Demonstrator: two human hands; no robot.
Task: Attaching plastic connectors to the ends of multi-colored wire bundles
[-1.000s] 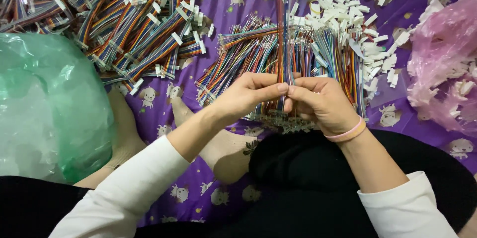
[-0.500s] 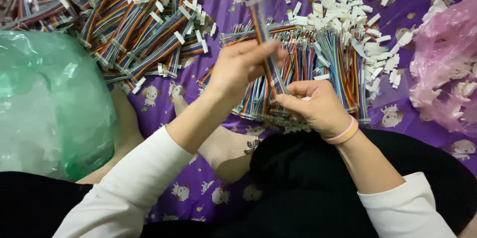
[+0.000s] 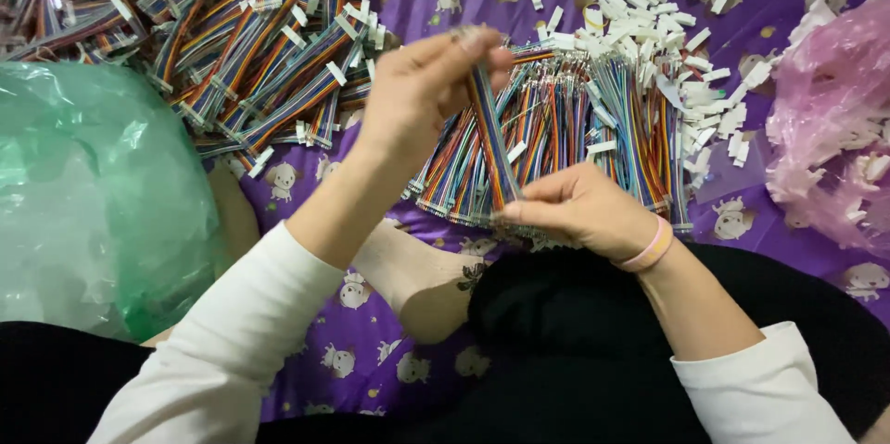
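My left hand (image 3: 422, 92) and my right hand (image 3: 575, 212) hold one striped multicoloured ribbon cable (image 3: 493, 143) between them. The left pinches its upper end, raised above the pile. The right pinches its lower end, low near my lap. Under both hands lies a spread of loose coloured wire cables (image 3: 575, 124). Small white plastic connector housings (image 3: 672, 27) are scattered just beyond and to the right of that spread.
A heap of finished ribbon cables with white connectors (image 3: 250, 45) fills the upper left. A green plastic bag (image 3: 83, 194) bulges at left, a pink plastic bag (image 3: 834, 138) at right. All rest on a purple patterned cloth (image 3: 371, 351). My bare foot (image 3: 417, 286) lies below the hands.
My left hand has lifted up and leftward, drawing the ribbon cable out taut from the right hand, which has stayed low over the pile.
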